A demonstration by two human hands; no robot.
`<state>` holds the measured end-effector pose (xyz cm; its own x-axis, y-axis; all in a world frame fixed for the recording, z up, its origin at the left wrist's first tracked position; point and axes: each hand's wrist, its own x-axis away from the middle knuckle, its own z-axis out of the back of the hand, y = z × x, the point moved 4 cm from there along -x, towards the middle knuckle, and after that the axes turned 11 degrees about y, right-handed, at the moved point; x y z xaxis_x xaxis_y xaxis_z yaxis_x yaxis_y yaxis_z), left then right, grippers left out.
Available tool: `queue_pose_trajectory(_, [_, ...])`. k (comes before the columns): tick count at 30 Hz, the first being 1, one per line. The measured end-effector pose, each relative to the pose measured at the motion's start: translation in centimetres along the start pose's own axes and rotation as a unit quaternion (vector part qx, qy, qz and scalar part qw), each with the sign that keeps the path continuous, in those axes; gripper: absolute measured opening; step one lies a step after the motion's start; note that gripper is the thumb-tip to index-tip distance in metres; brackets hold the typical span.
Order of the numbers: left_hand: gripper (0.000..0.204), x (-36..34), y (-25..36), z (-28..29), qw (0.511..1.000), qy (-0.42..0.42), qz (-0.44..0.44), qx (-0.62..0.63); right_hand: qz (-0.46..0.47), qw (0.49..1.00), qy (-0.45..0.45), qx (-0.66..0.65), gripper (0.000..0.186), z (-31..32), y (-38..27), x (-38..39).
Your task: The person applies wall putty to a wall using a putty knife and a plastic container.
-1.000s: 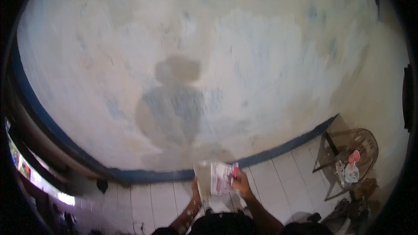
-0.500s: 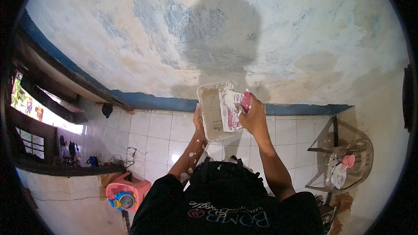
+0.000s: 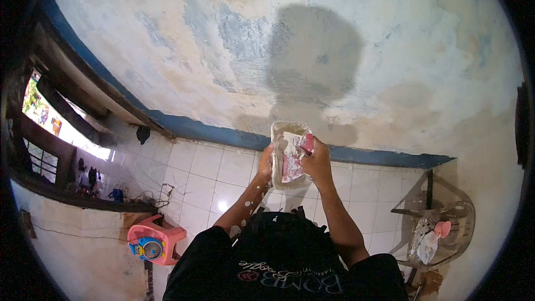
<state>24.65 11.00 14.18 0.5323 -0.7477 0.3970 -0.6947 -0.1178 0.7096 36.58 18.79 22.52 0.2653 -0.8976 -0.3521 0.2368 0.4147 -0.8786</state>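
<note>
My left hand point(image 3: 264, 161) is closed on the side of an off-white rectangular tray point(image 3: 283, 127) smeared with white paste. My right hand point(image 3: 316, 164) grips a wide pink-and-white scraper point(image 3: 292, 165), coated with paste and lying over the tray's opening. The tray is at the lower middle, in front of a patchy white-and-blue wall point(image 3: 223, 33) that bears a shadow and has a blue band point(image 3: 356, 156) along its foot. White spots of paste mark my left forearm.
White tiled floor below the wall. A window point(image 3: 42, 103) and dark ledge at left. A pink plastic stool point(image 3: 173, 237) with a blue-and-yellow object on it at lower left. At right, a chair point(image 3: 462, 217) holds a pink scoop point(image 3: 442, 228) and a white bag point(image 3: 426, 248).
My view has swung, bringing the stool into sight. Since half a second ago both hands and the tray have shifted slightly right and down in view, with the scraper further over the tray.
</note>
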Motion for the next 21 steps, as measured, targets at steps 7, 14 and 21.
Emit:
queue_pose_trajectory(7, [0.048,2.3,0.1,-0.4,0.994,0.054,0.053,0.072,-0.097,0.993,-0.059,-0.033,0.033,-0.6,4.4,0.5])
queue_pose_trajectory(14, [0.055,1.7,0.9,0.7,0.895,-0.298,0.147,0.297,-0.166,0.975,-0.120,-0.081,0.033,-2.6,4.6,1.7])
queue_pose_trajectory(21, [0.061,-0.5,-1.3,4.7,0.996,-0.013,0.081,0.045,-0.396,0.865,-0.182,-0.250,0.019,-4.5,5.8,3.7])
